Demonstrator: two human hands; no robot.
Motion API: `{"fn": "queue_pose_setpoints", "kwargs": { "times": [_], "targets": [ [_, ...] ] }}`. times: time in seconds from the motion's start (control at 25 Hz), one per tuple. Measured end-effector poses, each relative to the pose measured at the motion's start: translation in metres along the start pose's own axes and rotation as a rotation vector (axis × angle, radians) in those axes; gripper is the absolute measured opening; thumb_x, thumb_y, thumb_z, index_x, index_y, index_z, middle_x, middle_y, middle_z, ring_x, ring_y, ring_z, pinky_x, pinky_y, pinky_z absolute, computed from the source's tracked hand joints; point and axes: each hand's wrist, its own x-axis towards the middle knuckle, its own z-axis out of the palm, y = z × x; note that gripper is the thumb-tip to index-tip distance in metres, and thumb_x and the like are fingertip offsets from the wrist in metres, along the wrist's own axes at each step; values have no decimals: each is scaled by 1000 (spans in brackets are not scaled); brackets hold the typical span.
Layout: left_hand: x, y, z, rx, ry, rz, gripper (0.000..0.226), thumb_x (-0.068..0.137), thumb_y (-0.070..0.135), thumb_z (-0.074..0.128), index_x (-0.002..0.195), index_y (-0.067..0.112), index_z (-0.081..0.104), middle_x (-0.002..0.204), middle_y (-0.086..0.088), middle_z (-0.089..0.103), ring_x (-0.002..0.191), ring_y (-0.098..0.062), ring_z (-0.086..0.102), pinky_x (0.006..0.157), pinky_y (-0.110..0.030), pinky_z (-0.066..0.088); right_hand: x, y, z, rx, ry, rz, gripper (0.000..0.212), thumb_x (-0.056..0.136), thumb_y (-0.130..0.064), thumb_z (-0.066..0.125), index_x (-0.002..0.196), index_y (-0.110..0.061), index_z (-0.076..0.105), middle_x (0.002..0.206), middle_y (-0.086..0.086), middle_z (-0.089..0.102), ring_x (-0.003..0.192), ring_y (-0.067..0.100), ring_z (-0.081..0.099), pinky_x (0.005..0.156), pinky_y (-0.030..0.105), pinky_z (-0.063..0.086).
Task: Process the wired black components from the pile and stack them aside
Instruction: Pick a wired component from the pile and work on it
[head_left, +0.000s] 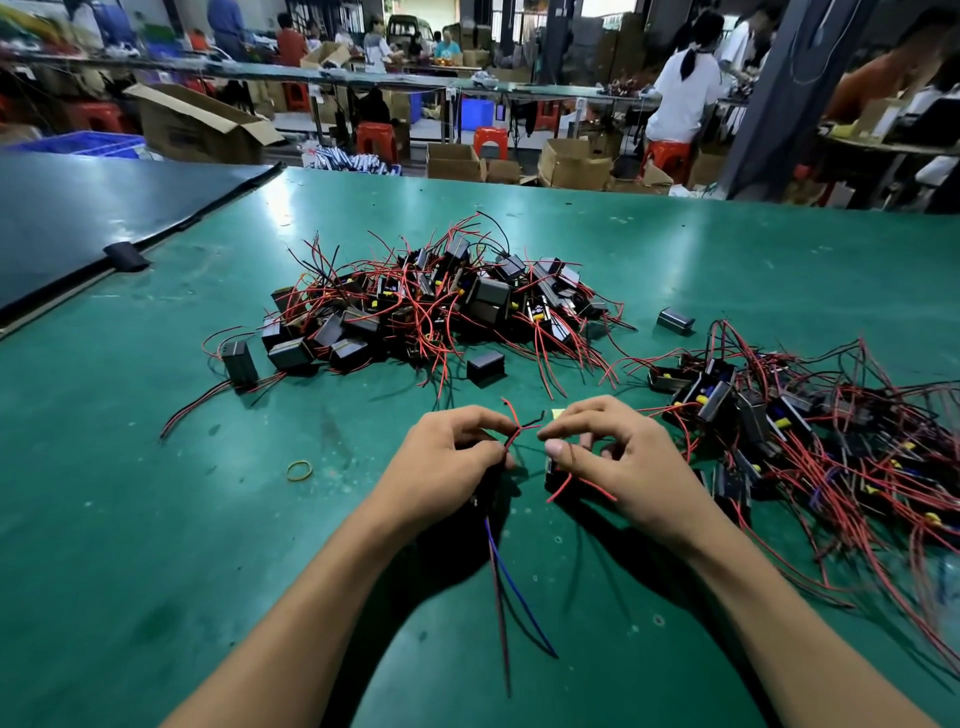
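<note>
A pile of black box components with red and black wires (426, 306) lies in the middle of the green table (156, 519). A second heap of the same components (810, 436) spreads along the right. My left hand (447, 467) pinches a red and a black wire end (514, 434) near its fingertips; a blue wire and a dark red one (506, 587) hang down from under it. My right hand (608, 457) is close beside it, fingers curled over a black component (555, 475) and a loop of red wire. The component under my hands is mostly hidden.
A yellow rubber band (300, 471) lies left of my left hand. Loose black boxes (486, 365) (675, 319) sit between the heaps. A dark mat (78, 223) covers the far left corner. Cartons, red stools and other people fill the background.
</note>
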Motion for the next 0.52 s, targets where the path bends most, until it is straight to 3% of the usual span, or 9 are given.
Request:
{"fn": "queue_pose_setpoints", "kwargs": {
  "times": [0.12, 0.2, 0.36, 0.44, 0.52],
  "targets": [
    [0, -1, -1, 8, -4, 38, 10, 90, 28, 67, 96, 32, 73, 64, 4, 64, 61, -9, 56, 65, -24, 45, 2, 4, 0, 30, 14, 22, 10, 90, -29, 71, 90, -23, 79, 96, -6, 72, 92, 13, 66, 88, 33, 50],
    [-2, -2, -2, 17, -3, 70, 10, 87, 39, 70, 93, 32, 74, 64, 4, 60, 60, -9, 53, 63, -25, 42, 1, 5, 1, 72, 7, 54, 20, 91, -36, 68, 89, -19, 78, 88, -3, 72, 86, 17, 67, 86, 41, 52],
    [0, 0, -2, -55, 39, 93, 9, 90, 19, 69, 85, 16, 75, 71, -2, 72, 64, -11, 63, 67, -28, 51, 0, 1, 0, 223, -47, 173, 28, 91, -47, 63, 91, -24, 78, 73, -2, 68, 68, 14, 62, 70, 39, 54],
    [0, 2, -3, -92, 55, 100, 8, 91, 11, 66, 90, 12, 74, 75, -7, 74, 65, -13, 65, 68, -29, 55, 1, 1, -2, 286, -78, 237, 23, 90, -42, 67, 94, -22, 78, 84, 11, 73, 74, 16, 65, 76, 42, 57],
    [0, 3, -4, -155, 69, 84, 10, 92, 6, 63, 95, 10, 72, 75, -12, 73, 61, -18, 64, 65, -31, 56, 2, 1, -4, 338, -82, 250, 13, 90, -25, 72, 96, -15, 77, 96, 16, 74, 78, 17, 67, 81, 41, 58]
  ]
}}
